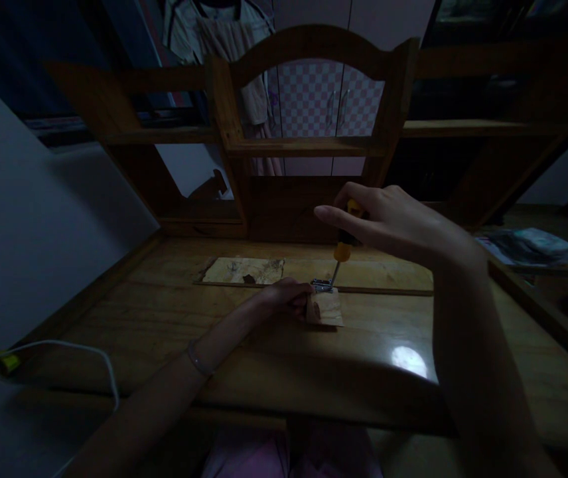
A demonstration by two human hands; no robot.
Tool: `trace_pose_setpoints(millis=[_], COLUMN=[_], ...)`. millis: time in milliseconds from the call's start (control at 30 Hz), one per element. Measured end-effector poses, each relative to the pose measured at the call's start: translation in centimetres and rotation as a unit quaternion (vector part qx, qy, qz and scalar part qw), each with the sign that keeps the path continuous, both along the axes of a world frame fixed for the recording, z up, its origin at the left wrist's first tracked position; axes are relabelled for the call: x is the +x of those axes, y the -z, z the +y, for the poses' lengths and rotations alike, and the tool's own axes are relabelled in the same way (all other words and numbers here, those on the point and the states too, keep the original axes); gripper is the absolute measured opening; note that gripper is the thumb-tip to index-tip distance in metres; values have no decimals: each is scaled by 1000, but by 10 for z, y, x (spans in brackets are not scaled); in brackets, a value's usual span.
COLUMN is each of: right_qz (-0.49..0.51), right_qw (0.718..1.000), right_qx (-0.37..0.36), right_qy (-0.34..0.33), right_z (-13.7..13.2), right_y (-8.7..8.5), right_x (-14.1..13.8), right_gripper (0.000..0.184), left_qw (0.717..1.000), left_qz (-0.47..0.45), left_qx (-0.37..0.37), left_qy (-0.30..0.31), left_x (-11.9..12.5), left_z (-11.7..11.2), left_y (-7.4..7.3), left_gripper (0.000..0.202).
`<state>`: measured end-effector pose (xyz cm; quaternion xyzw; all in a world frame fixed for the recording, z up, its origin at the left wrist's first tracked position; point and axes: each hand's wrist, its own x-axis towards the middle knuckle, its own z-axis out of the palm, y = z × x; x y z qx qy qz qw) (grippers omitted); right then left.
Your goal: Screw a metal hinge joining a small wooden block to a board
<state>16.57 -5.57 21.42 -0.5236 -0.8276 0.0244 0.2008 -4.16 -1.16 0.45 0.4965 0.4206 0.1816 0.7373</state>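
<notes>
My right hand [371, 216] is closed around the yellow and black handle of a screwdriver [342, 251], thumb stretched out to the left. The shaft slants down, and its tip meets a small metal hinge [322, 285]. Beneath the hinge lies a small pale wooden block [328, 309] with a dark knot. My left hand [288, 295] grips the block's left side, its fingertips at the hinge. Behind them a long wooden board [383, 274] lies across the tabletop, its left part pale and stained. The screw under the tip is too small to make out.
The wooden desk [174, 305] carries a shelf frame [308, 146] along its back. At the left edge hangs a white cable [75, 345] beside a yellow object [9, 362]. Plastic-wrapped items [537, 245] lie at right, beyond the desk's raised edge.
</notes>
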Motion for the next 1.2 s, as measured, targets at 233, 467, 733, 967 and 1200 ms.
trace_pose_setpoints(millis=[233, 467, 733, 967, 1200], right_qz=[-13, -31, -44, -35, -42], right_qw=[1000, 999, 999, 999, 999], right_qx=[15, 10, -10, -5, 17], right_qy=[-20, -33, -10, -11, -3], right_z=[-3, -1, -3, -1, 3], right_y=[-1, 0, -2, 1, 2], right_x=[1, 3, 2, 4, 5], right_gripper=[31, 35, 36, 32, 31], left_qw=[1000, 999, 999, 999, 999], left_qz=[15, 25, 30, 20, 20], left_qx=[-6, -16, -28, -29, -31], left_qy=[-19, -19, -28, -23, -28], left_x=[3, 3, 5, 4, 2], left_z=[-3, 1, -2, -1, 0], left_y=[-7, -3, -8, -7, -2], left_gripper=[48, 46, 46, 44, 42])
